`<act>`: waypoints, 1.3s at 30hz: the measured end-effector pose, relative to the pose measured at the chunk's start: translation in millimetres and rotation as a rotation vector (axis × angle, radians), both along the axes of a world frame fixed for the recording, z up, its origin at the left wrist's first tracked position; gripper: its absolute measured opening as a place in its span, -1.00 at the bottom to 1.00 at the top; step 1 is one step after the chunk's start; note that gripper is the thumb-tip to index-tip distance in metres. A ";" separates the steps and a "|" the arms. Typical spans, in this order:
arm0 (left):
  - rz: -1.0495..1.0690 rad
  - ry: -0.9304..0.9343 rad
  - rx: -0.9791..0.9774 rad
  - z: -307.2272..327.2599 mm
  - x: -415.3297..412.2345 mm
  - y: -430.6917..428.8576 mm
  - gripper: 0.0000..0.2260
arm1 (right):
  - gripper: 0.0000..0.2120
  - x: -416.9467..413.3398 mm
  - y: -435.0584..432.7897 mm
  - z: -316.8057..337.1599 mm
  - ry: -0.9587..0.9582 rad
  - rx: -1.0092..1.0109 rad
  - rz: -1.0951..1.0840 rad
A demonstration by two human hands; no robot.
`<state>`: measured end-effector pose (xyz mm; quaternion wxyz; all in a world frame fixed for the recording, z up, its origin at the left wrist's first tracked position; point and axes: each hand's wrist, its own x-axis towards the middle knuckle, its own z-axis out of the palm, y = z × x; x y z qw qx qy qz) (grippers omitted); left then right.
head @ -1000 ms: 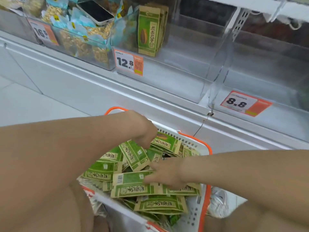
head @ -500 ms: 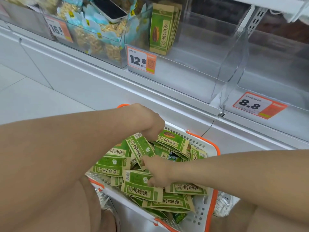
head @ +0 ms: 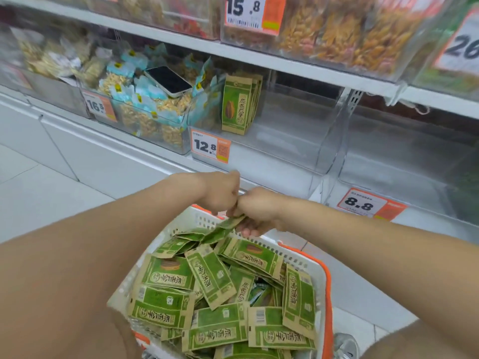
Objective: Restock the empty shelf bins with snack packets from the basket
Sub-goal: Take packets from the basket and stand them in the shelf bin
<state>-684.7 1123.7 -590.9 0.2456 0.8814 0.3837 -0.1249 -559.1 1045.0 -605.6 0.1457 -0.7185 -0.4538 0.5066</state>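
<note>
The snack packets (head: 207,278) are green with light brown edges, dark writing and a small white patch of black bar lines. The basket (head: 199,220) is white with rows of little holes, and its rim is orange. The price tag (head: 210,146) is white and orange with black numbers. The phone (head: 168,81) is white with a black screen. The floor (head: 39,193) has pale tiles.

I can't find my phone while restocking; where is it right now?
Head view, upper left: the phone lies screen-up on the blue snack packs in the bin tagged 16.5, just left of the upright green packets.
</note>
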 end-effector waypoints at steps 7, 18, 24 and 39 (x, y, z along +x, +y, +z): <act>0.264 -0.649 -0.542 44.7 -17.4 -0.7 -0.34 | -0.76 24.1 6.0 72.7 0.414 0.238 -0.485; 0.526 -1.137 -0.241 34.3 -1.3 16.9 -0.57 | -0.54 39.8 30.1 72.9 -0.003 0.762 -0.315; 0.651 -1.187 -0.268 27.4 15.8 27.7 -0.57 | -0.46 41.6 53.5 60.3 -0.092 0.791 -0.271; 0.292 -0.351 0.771 9.6 -13.7 74.9 -0.78 | -0.88 66.1 162.2 40.4 -0.108 0.856 -0.595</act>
